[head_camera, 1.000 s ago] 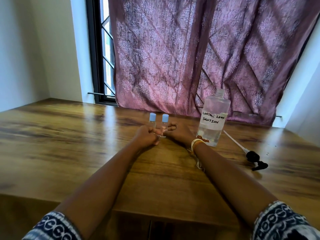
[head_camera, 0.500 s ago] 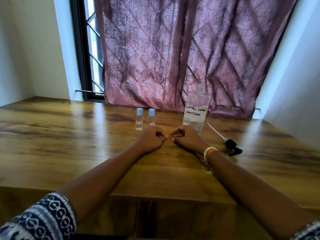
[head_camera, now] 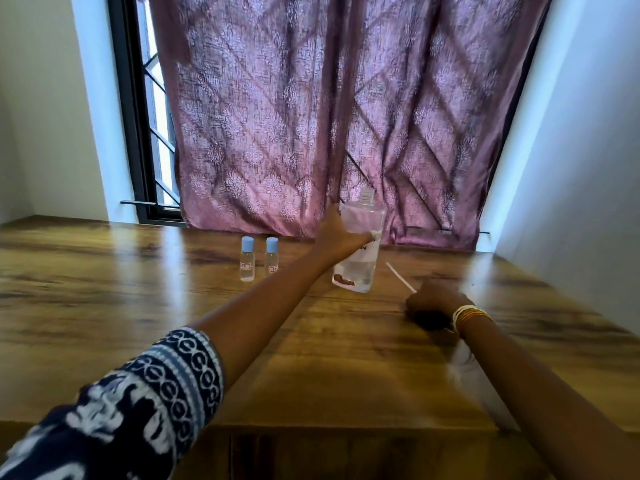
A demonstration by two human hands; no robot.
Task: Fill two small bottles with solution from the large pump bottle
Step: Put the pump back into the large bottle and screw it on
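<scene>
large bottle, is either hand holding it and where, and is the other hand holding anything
The left hand grips the large bottle around its middle. The right hand covers the pump head; whether its fingers grip it cannot be told.

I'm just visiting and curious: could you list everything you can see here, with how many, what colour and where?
small bottles: two, clear with blue caps, upright side by side at the table's back
large bottle: one, clear, uncapped, right of them
pump tube: one, white, lying right of the large bottle
table: one, brown wood
curtain: one, purple, behind
window: one, black frame, back left
bangles: several, gold and white, right wrist
left hand: grips the large bottle
right hand: over the pump head
</scene>
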